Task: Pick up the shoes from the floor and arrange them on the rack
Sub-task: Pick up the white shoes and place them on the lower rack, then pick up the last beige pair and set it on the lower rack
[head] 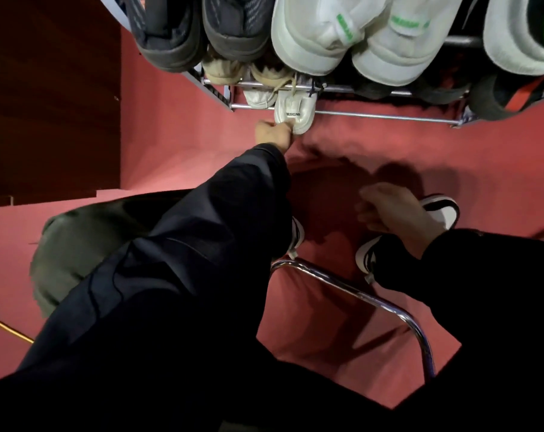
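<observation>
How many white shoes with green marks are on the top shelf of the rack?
2, side by side on the top shelf: one near the middle, the other just to its right. Their front parts are cut off by the picture edge; more may be hidden.

You see dim, warm light; hard shadows fall on the red floor [389,145], glare streaks the chrome bar [342,283], your right hand [392,210] blurs, edges bow

black long sleeves [202,244], blk/wht sneakers [442,210], bare hands.
</observation>
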Tool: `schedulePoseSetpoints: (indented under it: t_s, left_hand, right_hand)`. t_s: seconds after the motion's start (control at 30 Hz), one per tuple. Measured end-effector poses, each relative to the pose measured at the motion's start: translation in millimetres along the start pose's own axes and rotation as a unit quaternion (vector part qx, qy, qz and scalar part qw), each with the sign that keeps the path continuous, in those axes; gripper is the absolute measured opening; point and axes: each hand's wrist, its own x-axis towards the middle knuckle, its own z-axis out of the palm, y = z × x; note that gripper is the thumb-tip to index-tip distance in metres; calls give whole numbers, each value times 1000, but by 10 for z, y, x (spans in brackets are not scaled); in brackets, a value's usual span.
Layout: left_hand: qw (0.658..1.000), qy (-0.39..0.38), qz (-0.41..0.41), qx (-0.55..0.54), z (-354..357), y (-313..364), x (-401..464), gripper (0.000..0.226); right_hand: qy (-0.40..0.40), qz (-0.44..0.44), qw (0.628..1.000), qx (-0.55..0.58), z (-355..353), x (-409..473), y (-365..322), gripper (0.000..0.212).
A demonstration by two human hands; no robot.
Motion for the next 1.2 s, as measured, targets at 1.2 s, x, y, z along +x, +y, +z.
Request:
schedulePoseSetpoints:
  t_s: [1.2]
  left_hand:
    - [974,-166,-1,155,364,253,-1733,21]
  right_hand:
    - [44,-94,994,27,-536,-224,-248,21]
